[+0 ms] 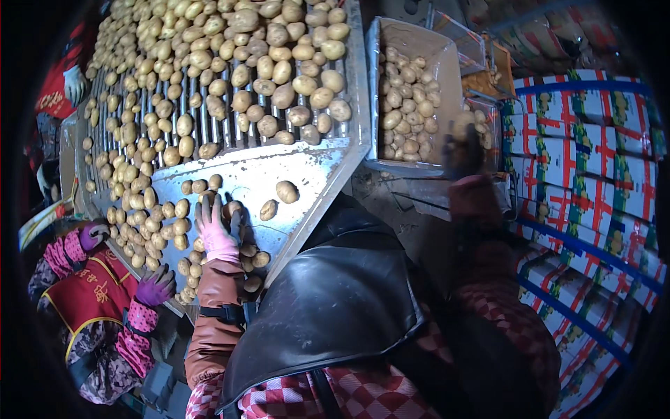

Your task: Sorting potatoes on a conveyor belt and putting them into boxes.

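Observation:
My left hand [217,225], in a pink glove with dark fingers, rests with spread fingers over potatoes on the metal sorting tray [319,167]. Potatoes [152,225] lie around it and to its left, with two single ones to its right. My right hand [465,149], in a dark glove, is blurred beyond the right side of a lined carton [374,94] that holds potatoes [411,105]. A potato [463,124] appears at its fingertips; whether the fingers hold it cannot be told. Above the tray, many potatoes cover the roller conveyor [230,125].
At the lower left, a co-worker's purple-gloved hands [155,285] are at the tray's edge. Another gloved hand [75,85] is at the upper left. An orange crate [497,68] stands behind the carton. Stacked printed cartons [591,157] with blue straps fill the right side.

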A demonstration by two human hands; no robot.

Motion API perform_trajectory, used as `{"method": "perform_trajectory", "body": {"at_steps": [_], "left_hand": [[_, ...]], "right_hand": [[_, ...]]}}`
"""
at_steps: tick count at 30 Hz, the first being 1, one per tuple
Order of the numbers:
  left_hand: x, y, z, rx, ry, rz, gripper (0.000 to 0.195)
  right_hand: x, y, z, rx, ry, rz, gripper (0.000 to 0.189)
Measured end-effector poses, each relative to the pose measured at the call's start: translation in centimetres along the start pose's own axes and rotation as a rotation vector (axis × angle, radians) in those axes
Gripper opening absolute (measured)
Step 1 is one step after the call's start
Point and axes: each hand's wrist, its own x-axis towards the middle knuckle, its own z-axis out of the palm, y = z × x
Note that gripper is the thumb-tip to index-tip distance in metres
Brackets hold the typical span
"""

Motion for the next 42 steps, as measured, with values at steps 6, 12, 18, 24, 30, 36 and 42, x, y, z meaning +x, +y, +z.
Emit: {"method": "perform_trajectory", "body": {"at_steps": [6,12,18,24,30,36,42], "left_hand": [[0.7,1.6,-0.5,0.122,-0.069,0.006,0.063],[1.0,1.1,-0.6,0.074,-0.104,-0.035,0.063],[-0.5,1.4,0.4,-0.005,-0.112,-0.05,0.069],[3.2,8.5,-0.1,-0.129,-0.319,0.101,0.07],[2.7,11.1,-1.1,-0.223,-0.219,0.321,0.06],[-1.2,9.4,-3.6,0.068,-0.294,0.456,0.069],[0.9,7.2,-1.5,-0.073,-0.169,0.214,0.054]], "right_hand": [[1.5,-5.2,-9.6,-0.224,0.561,-0.082,0.045],[2.2,-3.8,-13.0,0.07,0.536,-0.07,0.056],[1.9,-0.8,-7.8,0.543,0.004,-0.075,0.065],[-1.5,-2.1,5.8,0.754,-0.269,0.163,0.079],[-1.7,-1.2,8.9,0.603,-0.43,0.167,0.068],[-1.4,-1.3,8.7,0.685,-0.478,0.278,0.062],[0.3,-1.7,-7.0,0.505,0.027,0.264,0.022]]}}
